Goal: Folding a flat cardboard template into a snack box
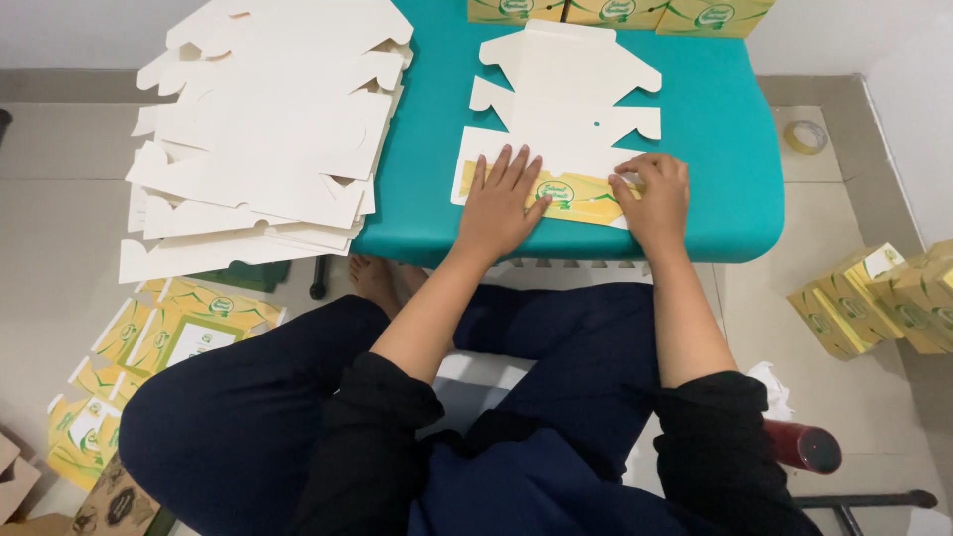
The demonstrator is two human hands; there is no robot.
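Both grips lie released, left hand (499, 203) and right hand (653, 195) flat on a white die-cut carton blank (566, 94), its yellow-green flap folded

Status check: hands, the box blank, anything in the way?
Left hand flat on folded flap. Right hand pressing flap's right end, fingers curled. Box blank lies flat on teal table. Nothing in the way; blank stack sits left.

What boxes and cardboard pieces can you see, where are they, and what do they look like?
Flat box blank: on the teal table, white, with a yellow-green flap under the left hand and right hand.
Blank stack: table's left side, white.
Folded boxes: floor at right, yellow-green.
Boxes: table's far edge, yellow-green.
Printed blanks: floor at left, yellow-green.
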